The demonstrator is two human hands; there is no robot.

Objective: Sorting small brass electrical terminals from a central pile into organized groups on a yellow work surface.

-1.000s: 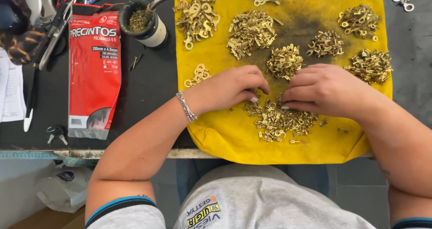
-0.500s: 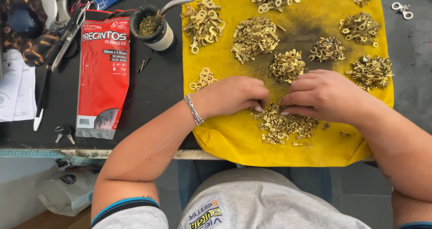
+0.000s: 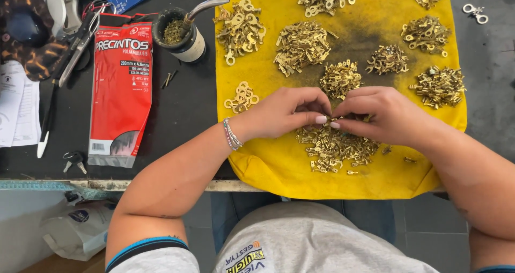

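Observation:
A yellow cloth (image 3: 279, 165) covers the right part of a dark table and carries several sorted heaps of small brass terminals. My left hand (image 3: 284, 112) and my right hand (image 3: 381, 114) meet fingertip to fingertip just above the nearest heap of brass terminals (image 3: 335, 147). Both hands are curled, pinching small brass pieces between thumb and fingers; the pieces themselves are mostly hidden. A beaded bracelet (image 3: 232, 134) sits on my left wrist. A small group of ring terminals (image 3: 241, 97) lies just left of my left hand.
A red plastic packet (image 3: 120, 85) lies left of the cloth, beside a dark cup with a metal spoon (image 3: 179, 34). Pliers (image 3: 78, 42), a pen (image 3: 45, 122), papers (image 3: 16, 109) and keys (image 3: 74, 160) sit at far left. The table's front edge (image 3: 107, 184) runs below.
Both hands have drawn a little closer together over the nearest heap, fingertips now touching. The view has shifted slightly, so the table contents sit a bit lower in the frame.

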